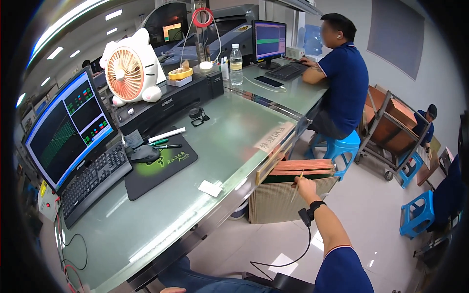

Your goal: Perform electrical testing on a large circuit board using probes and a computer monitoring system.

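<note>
My right hand [306, 189], stretched out to the right, is closed around a thin, light-coloured pen-like stick [294, 194]. It is over the edge of a tan woven-pattern bin [273, 202] on the floor. Several thin boards with copper-coloured edges [303, 166] stand upright inside this bin, close to my fingers. A black band with a small device and cable [308, 215] wraps my right wrist. Of my left hand [173, 290] only a sliver shows at the lower edge, near my lap; its fingers are hidden.
A glass-topped desk [229, 127] carries a monitor [68, 129], keyboard [95, 183], mouse [145, 153], black printer [166, 105] and cat-shaped fan [132, 68]. Beyond it a seated co-worker [342, 73] types. Blue stools [342, 146] and a loaded cart [391, 122] stand right.
</note>
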A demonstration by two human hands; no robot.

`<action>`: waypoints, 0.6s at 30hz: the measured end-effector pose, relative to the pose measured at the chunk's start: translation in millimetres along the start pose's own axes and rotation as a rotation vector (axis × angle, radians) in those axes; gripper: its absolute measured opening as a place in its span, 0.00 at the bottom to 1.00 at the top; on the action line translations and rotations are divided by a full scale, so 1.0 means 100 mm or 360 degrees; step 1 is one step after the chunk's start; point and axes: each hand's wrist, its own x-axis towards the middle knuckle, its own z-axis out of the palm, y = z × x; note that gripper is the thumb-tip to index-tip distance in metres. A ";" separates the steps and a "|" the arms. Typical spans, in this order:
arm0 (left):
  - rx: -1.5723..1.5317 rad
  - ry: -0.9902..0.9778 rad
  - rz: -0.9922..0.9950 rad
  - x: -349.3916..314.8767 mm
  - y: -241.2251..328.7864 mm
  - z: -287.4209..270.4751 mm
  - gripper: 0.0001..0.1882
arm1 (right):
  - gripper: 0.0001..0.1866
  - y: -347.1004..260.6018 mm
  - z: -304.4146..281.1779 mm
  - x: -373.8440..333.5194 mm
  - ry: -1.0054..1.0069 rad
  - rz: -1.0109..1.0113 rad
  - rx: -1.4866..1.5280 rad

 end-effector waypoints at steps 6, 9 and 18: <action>0.0010 -0.0141 0.0038 0.12 0.29 0.09 0.12 | 0.07 0.04 0.23 0.24 -0.0109 0.0273 0.0054; -0.0044 -0.0174 -0.0017 0.13 0.37 0.13 0.13 | 0.07 0.00 0.31 0.26 -0.0090 0.0287 0.0082; 0.0044 -0.0384 0.0595 0.20 0.86 0.13 0.12 | 0.20 0.25 0.68 0.22 0.0285 0.1116 0.1726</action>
